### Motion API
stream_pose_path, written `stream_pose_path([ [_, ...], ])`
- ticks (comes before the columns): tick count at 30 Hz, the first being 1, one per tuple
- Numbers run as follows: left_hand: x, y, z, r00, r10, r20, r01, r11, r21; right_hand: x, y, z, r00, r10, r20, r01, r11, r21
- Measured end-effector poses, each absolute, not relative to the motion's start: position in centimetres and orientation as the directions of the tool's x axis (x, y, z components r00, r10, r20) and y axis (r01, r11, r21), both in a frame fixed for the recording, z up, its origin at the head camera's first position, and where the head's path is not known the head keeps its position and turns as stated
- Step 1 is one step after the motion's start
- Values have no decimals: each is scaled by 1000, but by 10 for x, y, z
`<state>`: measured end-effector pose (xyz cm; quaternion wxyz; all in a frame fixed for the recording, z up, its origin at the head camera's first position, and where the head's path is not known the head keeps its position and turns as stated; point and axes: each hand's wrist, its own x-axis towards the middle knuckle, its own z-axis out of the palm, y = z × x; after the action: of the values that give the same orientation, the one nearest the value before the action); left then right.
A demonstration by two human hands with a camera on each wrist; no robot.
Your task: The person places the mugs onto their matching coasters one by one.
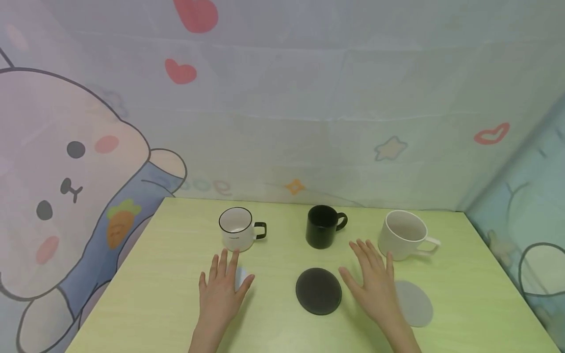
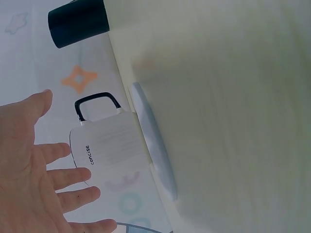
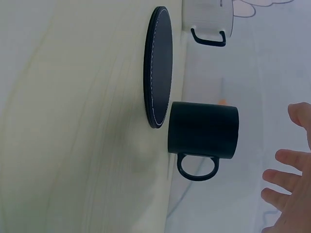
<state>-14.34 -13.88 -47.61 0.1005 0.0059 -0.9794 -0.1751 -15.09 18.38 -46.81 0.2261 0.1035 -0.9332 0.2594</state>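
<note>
My left hand [image 1: 219, 294] hovers with spread fingers over a pale coaster [image 2: 154, 141], which it mostly hides in the head view. Just beyond its fingertips stands a white mug [image 1: 237, 235] with a black rim and black handle. My right hand [image 1: 374, 289], fingers also spread and holding nothing, is between a round black coaster [image 1: 319, 291] and a round light grey coaster [image 1: 415, 304], partly covering the grey one. A black mug [image 1: 321, 228] stands upright behind the black coaster. Behind the grey coaster is a wider white cup [image 1: 402, 236], its handle pointing right.
The mugs stand in a row toward the back of a pale yellow-green table [image 1: 167, 255]. Behind the table hangs a cloth backdrop [image 1: 282, 88] printed with hearts, stars and a cartoon animal. More printed cloth [image 1: 538, 196] hangs at the right side.
</note>
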Motion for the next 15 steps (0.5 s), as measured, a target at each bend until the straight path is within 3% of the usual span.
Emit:
stream_pose_path([
  [15, -142, -149, -478, -983, -95, 157, -25, 917, 398, -158, 171, -469, -858, -90, 506, -352, 821, -450],
])
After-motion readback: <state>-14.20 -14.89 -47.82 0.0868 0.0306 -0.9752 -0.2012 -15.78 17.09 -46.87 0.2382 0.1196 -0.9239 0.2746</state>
